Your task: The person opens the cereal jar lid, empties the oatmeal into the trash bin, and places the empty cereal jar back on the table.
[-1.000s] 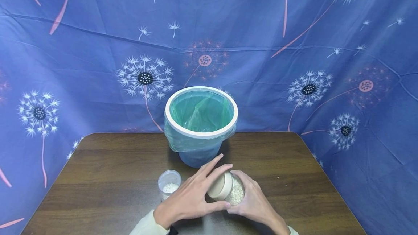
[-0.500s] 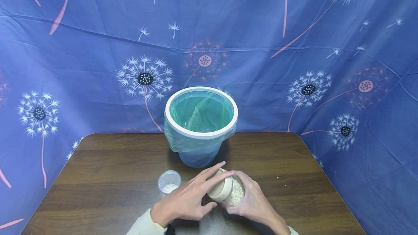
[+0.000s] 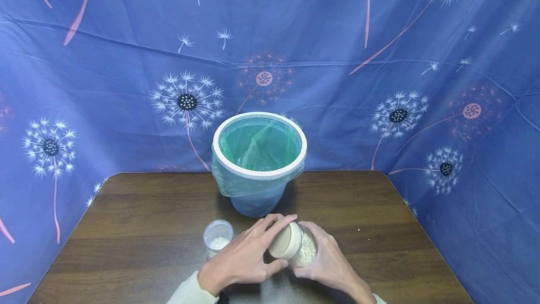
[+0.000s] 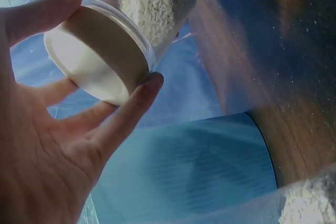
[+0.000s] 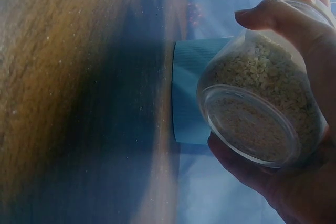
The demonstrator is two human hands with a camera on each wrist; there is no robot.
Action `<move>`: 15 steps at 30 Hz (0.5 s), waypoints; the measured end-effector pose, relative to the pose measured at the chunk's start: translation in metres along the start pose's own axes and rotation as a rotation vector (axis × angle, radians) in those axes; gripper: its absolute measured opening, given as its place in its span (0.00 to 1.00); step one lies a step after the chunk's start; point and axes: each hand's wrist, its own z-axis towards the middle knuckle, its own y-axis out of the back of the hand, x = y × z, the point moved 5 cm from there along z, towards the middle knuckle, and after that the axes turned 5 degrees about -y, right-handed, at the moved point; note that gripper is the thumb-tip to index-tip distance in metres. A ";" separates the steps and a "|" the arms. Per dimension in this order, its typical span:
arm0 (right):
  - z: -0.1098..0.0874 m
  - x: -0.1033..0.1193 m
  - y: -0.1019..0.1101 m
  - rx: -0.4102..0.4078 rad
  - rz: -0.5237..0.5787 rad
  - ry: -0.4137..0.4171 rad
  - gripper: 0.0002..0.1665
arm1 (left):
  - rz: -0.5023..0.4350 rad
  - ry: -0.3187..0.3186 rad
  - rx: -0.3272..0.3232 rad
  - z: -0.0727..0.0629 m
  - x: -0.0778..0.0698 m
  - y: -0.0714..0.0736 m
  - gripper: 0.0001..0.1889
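Gripping a tilted jar (image 3: pixel 308 249) of flakes (image 5: pixel 270 69) in the right hand (image 3: pixel 332 258), pinching its beige lid (image 4: pixel 100 51) with the left hand (image 3: pixel 244 253), over the worktop (image 3: pixel 139 229), well apart from its far edge.

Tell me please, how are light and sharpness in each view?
Head view: bright and fairly even, with soft glare on the near part of the table and a shadow beside the bin; left wrist view: hazy, the lid pale on top but shaded along its side; right wrist view: dimmer, the jar dark at its base, the table blurred.
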 end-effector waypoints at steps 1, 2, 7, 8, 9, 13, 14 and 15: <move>0.000 0.000 0.000 0.001 0.001 -0.001 0.57 | 0.002 0.015 -0.002 0.000 0.000 0.000 0.49; 0.000 0.000 0.000 0.001 0.000 -0.002 0.57 | 0.000 0.031 -0.002 0.000 0.000 -0.001 0.49; 0.000 0.000 0.002 -0.006 -0.005 -0.001 0.56 | 0.003 0.085 -0.022 0.003 -0.001 -0.002 0.47; 0.000 0.000 0.002 -0.006 -0.005 0.000 0.56 | 0.007 0.097 -0.028 0.003 -0.001 -0.002 0.47; 0.000 0.000 0.002 -0.007 -0.006 0.002 0.56 | 0.011 0.109 -0.035 0.003 0.000 -0.002 0.47; 0.000 0.001 0.003 -0.010 -0.005 0.004 0.55 | 0.018 0.147 -0.068 0.004 0.001 -0.002 0.45; 0.000 0.001 0.003 -0.011 -0.004 0.006 0.55 | 0.016 0.154 -0.080 0.004 0.001 -0.002 0.44; 0.000 0.001 0.003 -0.014 -0.004 0.007 0.55 | 0.013 0.156 -0.093 0.005 0.001 -0.002 0.43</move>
